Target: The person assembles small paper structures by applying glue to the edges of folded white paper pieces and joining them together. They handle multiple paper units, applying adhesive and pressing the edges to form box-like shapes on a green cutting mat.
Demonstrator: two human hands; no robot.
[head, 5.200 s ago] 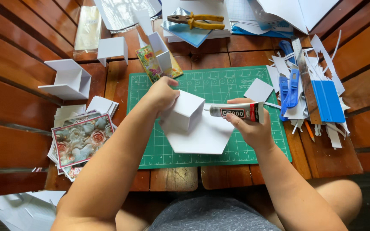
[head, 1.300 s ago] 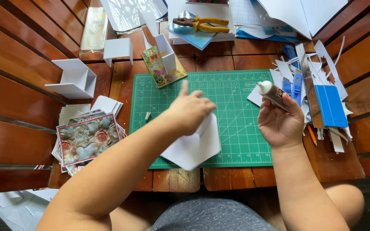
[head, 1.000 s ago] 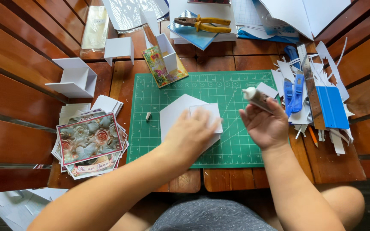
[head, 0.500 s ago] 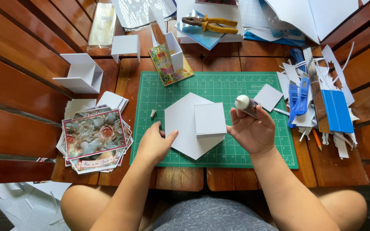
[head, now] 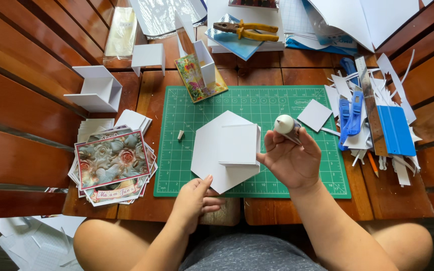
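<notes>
Head camera is showing me a white foam-board hexagon (head: pixel 212 153) lying flat on the green gridded cutting mat (head: pixel 257 103), with a white square panel (head: pixel 238 144) already standing on it; I judge the other walls are yet to go on. My right hand (head: pixel 290 160) is gripping a glue tube (head: pixel 286 125), its rounded white cap end pointing toward me. My left hand (head: pixel 197 198) is resting loosely curled, holding nothing, a fingertip touching the hexagon's near edge. I'm seeing glossy floral cards (head: pixel 111 163) stacked to the left on the slatted wood, a spare white square (head: pixel 314 115) to the right, and yellow-handled pliers (head: pixel 242 30) at the far side.
</notes>
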